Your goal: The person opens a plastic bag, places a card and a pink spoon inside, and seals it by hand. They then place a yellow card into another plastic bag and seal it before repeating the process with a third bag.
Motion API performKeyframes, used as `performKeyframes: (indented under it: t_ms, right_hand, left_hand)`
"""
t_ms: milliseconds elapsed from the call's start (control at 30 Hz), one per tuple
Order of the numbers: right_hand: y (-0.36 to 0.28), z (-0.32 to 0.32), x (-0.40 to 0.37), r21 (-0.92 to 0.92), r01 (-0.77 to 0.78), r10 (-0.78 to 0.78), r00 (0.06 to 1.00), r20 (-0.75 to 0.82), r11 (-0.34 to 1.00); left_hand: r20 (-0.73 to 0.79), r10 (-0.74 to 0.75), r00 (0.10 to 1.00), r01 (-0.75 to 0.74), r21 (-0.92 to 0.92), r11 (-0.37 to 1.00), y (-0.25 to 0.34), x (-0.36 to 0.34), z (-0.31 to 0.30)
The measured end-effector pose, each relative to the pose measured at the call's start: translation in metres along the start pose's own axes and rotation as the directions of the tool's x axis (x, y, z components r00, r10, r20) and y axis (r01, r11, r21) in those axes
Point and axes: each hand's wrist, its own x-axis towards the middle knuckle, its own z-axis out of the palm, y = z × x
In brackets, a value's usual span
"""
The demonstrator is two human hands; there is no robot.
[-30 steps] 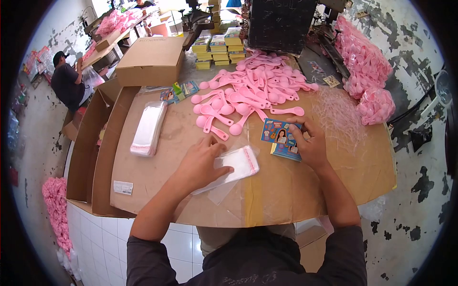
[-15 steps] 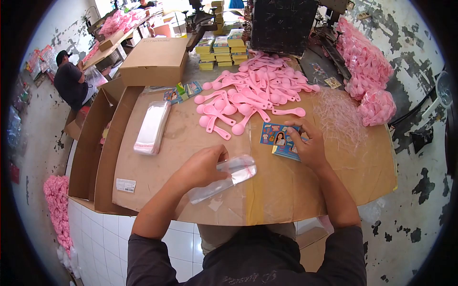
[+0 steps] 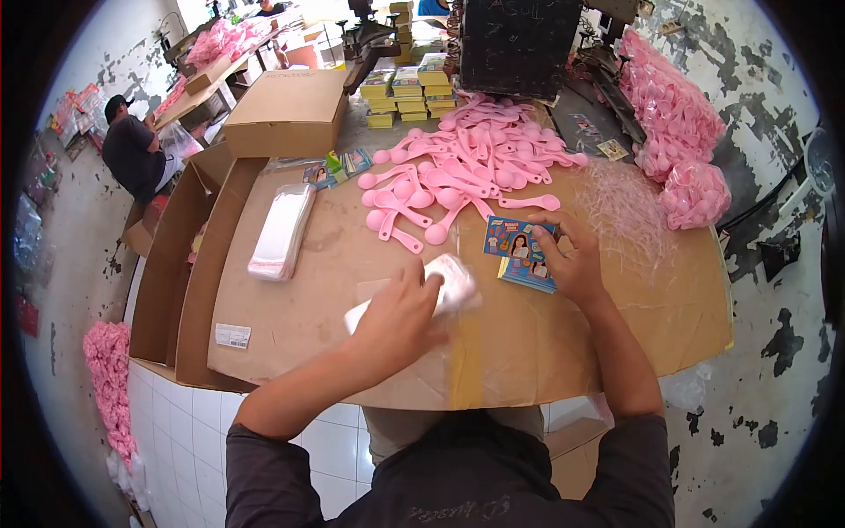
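My left hand (image 3: 400, 319) is closed on a clear plastic bag (image 3: 456, 283), blurred by motion, over the cardboard-covered table. To its right my right hand (image 3: 574, 262) pinches a blue printed card (image 3: 509, 239) between thumb and fingers. Below that card lies a small stack of similar cards (image 3: 528, 275). A heap of pink spoons (image 3: 475, 163) spreads beyond both hands. At the left, a pile of clear plastic bags (image 3: 282, 233) lies flat on the cardboard.
Open cardboard boxes (image 3: 180, 282) stand along the left edge, with a closed box (image 3: 286, 106) behind. Card stacks (image 3: 409, 88) and a black box (image 3: 519, 48) are at the back. Pink shreds (image 3: 629, 211) lie at the right. A seated person (image 3: 132, 150) is far left.
My left hand has moved slightly right and the bag has swung up. The card in my right hand is raised and turned a little, showing more of its face.
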Motion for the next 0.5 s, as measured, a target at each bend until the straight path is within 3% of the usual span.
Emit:
performKeyframes:
  t_ms: [33,133,233,433,500]
  right_hand:
    - [0.001,-0.001,0.0,-0.001,0.002,-0.002,1.0,-0.005,1.0]
    - [0.0,-0.002,0.0,0.001,0.007,-0.007,1.0,0.001,1.0]
    - [0.002,0.002,-0.002,0.012,-0.037,0.037,0.999,0.027,0.999]
    - [-0.002,0.008,-0.007,0.087,-0.071,0.062,0.993,0.098,0.994]
    - [0.0,0.011,-0.01,0.112,-0.108,0.095,0.988,0.12,0.988]
  left_hand:
    - [0.175,-0.029,0.984,0.035,-0.031,0.999,0.001,-0.001,-0.003]
    - [0.091,0.007,0.996,0.001,-0.083,0.997,-0.012,0.008,-0.01]
    - [-0.137,-0.018,0.99,0.02,0.016,1.0,-0.043,0.02,0.007]
    - [0.08,-0.204,0.976,0.219,-0.358,0.908,-0.069,0.031,0.016]
    - [0.061,-0.228,0.972,0.232,-0.429,0.873,-0.073,0.032,0.019]
